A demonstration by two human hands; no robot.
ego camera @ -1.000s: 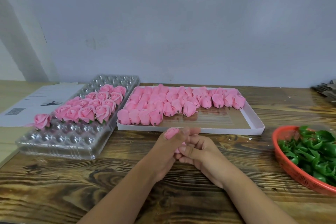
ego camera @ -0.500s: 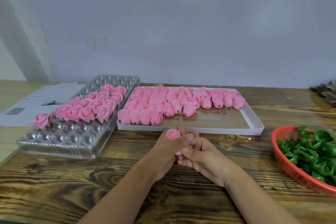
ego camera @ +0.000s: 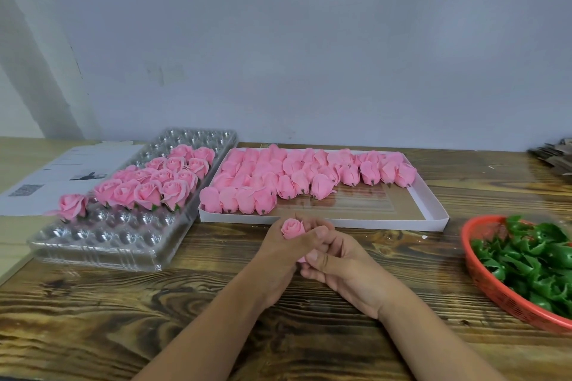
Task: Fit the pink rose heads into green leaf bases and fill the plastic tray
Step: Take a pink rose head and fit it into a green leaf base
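My left hand [ego camera: 278, 252] grips a pink rose head [ego camera: 292, 228], whose top pokes out above the curled fingers. My right hand [ego camera: 337, 260] is pressed against the left, its fingers curled round the rose's lower part; a bit of pink shows between them. No leaf base can be seen inside the hands. The clear plastic tray [ego camera: 102, 243] at the left holds several finished roses [ego camera: 154, 182] in its far rows. A white box [ego camera: 430, 198] behind my hands holds several loose rose heads [ego camera: 297, 176]. Green leaf bases [ego camera: 526, 254] fill a red basket [ego camera: 483, 281] at the right.
Printed paper sheets [ego camera: 52, 176] lie at the far left beside the tray. A stack of dark flat items [ego camera: 554, 156] sits at the far right edge. The wooden table [ego camera: 154, 312] meets a grey wall close behind the box.
The rose has turned in my hands: its spiral top now faces up and stands higher above my left fingers. Both hands stay in the same place.
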